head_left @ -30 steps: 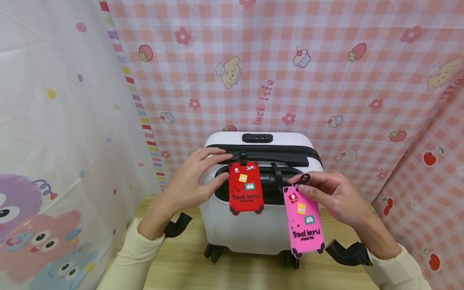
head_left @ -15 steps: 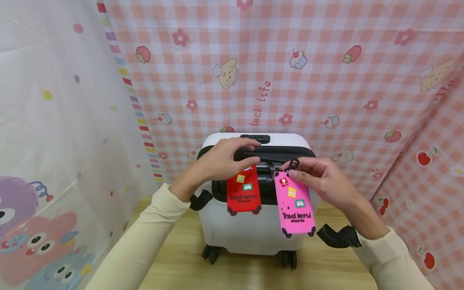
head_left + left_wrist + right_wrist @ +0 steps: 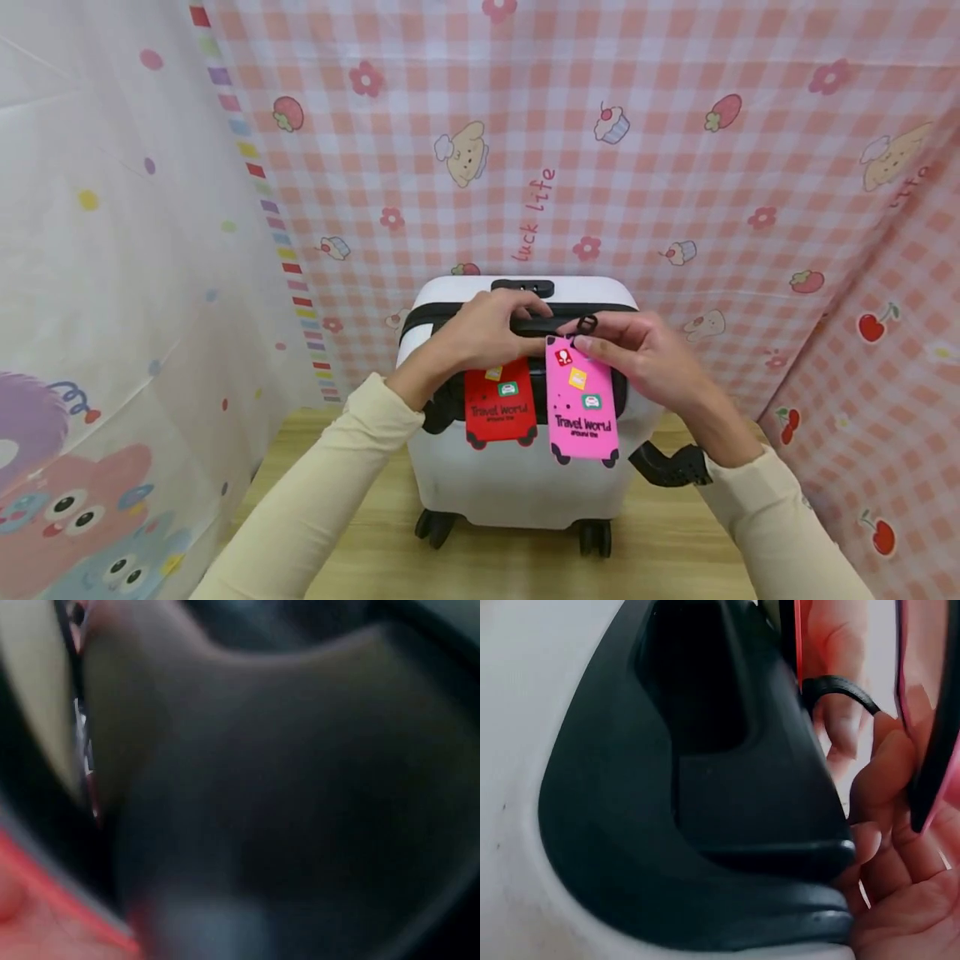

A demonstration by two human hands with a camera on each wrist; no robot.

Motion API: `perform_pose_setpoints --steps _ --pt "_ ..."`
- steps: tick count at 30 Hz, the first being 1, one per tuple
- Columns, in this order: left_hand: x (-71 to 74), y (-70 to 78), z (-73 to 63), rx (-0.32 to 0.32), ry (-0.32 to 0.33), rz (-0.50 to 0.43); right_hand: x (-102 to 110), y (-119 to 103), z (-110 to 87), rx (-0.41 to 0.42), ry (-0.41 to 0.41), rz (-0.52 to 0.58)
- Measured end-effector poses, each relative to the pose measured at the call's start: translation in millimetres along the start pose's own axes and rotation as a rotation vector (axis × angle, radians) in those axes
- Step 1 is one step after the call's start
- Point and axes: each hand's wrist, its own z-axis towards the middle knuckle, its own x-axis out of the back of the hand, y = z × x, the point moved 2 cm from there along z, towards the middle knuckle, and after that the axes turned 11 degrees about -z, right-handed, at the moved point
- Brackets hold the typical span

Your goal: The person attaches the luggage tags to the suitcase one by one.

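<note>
A pink luggage tag (image 3: 581,400) with "Travel World" lettering hangs from my right hand (image 3: 660,354), whose thumb and fingers pinch its top corner by a black buckle (image 3: 587,324). In the right wrist view its black strap (image 3: 841,684) arches across to the left fingers (image 3: 838,712). My left hand (image 3: 483,329) reaches over the suitcase's side handle, with thumb and forefinger apart near the strap. Below it hangs a red luggage tag (image 3: 498,408), its upper part covered by this hand. The white suitcase (image 3: 517,479) stands upright behind both tags.
The suitcase has a black combination lock (image 3: 522,288) on top and black wheels (image 3: 435,527) on the wood-grain surface (image 3: 517,575). Pink checked cloth (image 3: 420,167) hangs behind and on the right, white patterned cloth (image 3: 150,250) on the left. The left wrist view is mostly dark and blurred.
My left hand has moved right, from beside the red tag to over its top. The right hand has brought the pink tag left and up, beside the red one.
</note>
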Motion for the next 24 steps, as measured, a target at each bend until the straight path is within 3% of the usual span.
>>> perform_pose_setpoints --steps 12,24 --pt "-4.4 2.0 4.6 0.051 0.021 0.012 0.1 1.1 -1.4 -0.058 -0.006 0.008" --pt "-8.5 5.1 6.9 0.048 0.113 0.032 -3.8 0.3 3.6 -0.078 0.007 -0.022"
